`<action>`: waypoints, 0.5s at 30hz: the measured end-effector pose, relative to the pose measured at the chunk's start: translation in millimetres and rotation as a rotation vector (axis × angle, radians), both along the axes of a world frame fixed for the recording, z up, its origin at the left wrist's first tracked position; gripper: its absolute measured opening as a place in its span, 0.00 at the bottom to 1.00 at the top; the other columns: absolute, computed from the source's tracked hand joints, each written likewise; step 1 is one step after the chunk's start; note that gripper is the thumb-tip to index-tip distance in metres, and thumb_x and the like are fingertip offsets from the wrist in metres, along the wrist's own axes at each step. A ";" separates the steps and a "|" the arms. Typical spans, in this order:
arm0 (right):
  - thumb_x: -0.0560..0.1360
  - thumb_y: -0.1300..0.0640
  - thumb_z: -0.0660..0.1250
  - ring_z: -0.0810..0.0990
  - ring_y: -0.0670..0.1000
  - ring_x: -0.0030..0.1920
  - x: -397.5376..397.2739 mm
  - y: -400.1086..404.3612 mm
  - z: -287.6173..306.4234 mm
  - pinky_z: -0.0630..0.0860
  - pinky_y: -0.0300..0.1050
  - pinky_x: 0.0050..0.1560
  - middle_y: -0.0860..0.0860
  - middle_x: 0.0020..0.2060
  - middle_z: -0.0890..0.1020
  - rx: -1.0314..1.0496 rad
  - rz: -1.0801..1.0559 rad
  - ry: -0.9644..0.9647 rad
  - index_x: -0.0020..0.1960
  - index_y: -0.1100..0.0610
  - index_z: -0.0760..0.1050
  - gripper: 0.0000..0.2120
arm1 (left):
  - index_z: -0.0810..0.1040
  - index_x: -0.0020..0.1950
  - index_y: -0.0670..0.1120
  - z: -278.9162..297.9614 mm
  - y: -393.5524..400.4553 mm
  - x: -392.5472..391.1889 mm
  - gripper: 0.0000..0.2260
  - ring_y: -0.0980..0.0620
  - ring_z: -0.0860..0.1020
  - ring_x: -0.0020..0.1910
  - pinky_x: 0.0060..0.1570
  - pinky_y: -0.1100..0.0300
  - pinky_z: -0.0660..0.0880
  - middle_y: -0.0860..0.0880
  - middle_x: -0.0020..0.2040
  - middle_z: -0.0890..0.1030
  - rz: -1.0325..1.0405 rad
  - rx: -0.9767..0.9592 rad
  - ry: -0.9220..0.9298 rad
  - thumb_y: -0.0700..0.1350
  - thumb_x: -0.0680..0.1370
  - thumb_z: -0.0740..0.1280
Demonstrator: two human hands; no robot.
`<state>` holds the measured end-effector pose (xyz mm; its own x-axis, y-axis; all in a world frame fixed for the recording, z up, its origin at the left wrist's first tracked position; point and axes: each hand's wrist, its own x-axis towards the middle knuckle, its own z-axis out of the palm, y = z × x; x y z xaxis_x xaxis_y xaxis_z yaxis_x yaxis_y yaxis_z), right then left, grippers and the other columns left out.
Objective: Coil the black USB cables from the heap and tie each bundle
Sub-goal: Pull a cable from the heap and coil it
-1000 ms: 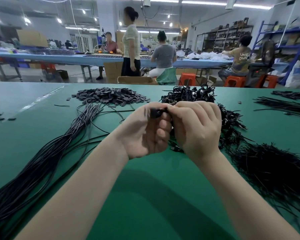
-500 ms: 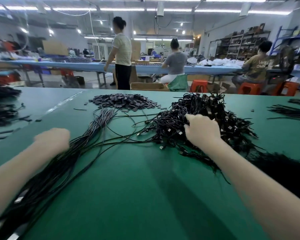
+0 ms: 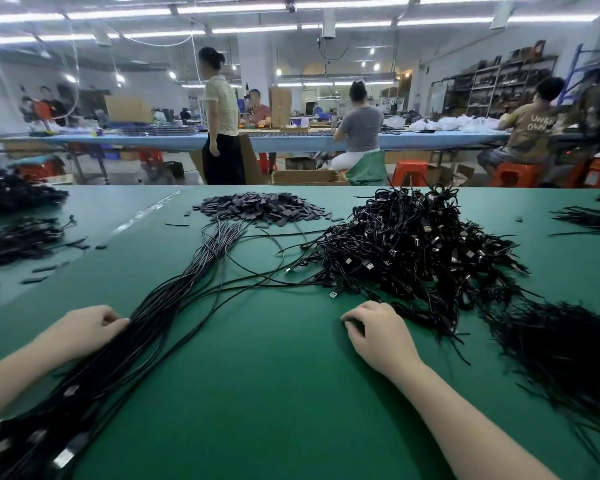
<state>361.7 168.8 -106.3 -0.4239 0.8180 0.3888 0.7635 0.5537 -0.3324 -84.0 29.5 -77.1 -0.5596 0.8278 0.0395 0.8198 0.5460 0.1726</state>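
1. Progress, as I judge it: a large tangled pile of coiled, tied cable bundles [image 3: 416, 251] sits on the green table [image 3: 257, 393] ahead and to the right, so a good share looks finished. A thick sheaf of straight, uncoiled black USB cables [image 3: 146, 327] runs from the near left corner toward the table's middle, so plenty is left.

2. No cable is being coiled at this moment; the stage looks like the gap between bundles, with the next cable not yet picked out.

3. The left hand [image 3: 87, 329] rests against the left edge of the uncoiled sheaf with its fingers curled; whether they pinch a single cable I cannot tell.

4. The right hand [image 3: 378, 329] lies knuckles-up on the table just beside the near edge of the finished pile, fingers curled under; what they hold, if anything, is hidden.

5. Counts: two hands; one uncoiled sheaf (dozens of strands, too dense to number); one finished pile (likewise uncountable).

6. One loose USB plug [image 3: 334, 294] lies apart at the pile's near edge.

7. One heap of small dark flat pieces [image 3: 260, 209] sits at the far centre, and one mass of thin black ties [image 3: 561, 351] at the right (presumably the binding stock).

8. More dark cable piles lie at the far left [image 3: 11, 233] and far right [image 3: 589, 218].
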 end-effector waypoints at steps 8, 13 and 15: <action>0.79 0.53 0.61 0.74 0.50 0.55 1.5 0.4 -0.7 0.71 0.43 0.55 0.45 0.53 0.80 -0.013 -0.001 0.006 0.56 0.48 0.81 0.11 | 0.81 0.42 0.54 -0.6 6.3 7.7 0.09 0.51 0.78 0.42 0.44 0.59 0.71 0.54 0.39 0.82 -0.051 0.120 -0.038 0.57 0.76 0.67; 0.78 0.53 0.61 0.74 0.50 0.55 0.9 0.8 -1.7 0.71 0.42 0.55 0.44 0.53 0.80 -0.015 -0.001 0.017 0.55 0.48 0.81 0.11 | 0.78 0.33 0.51 9.9 4.2 6.4 0.11 0.50 0.78 0.35 0.37 0.57 0.74 0.53 0.31 0.80 0.011 0.216 0.123 0.49 0.76 0.67; 0.78 0.53 0.61 0.74 0.50 0.55 0.8 2.1 -2.7 0.71 0.42 0.54 0.44 0.53 0.80 -0.013 0.004 0.025 0.55 0.48 0.81 0.10 | 0.76 0.36 0.48 23.7 5.1 3.9 0.11 0.45 0.78 0.34 0.39 0.54 0.75 0.47 0.30 0.80 0.072 0.285 0.098 0.47 0.78 0.63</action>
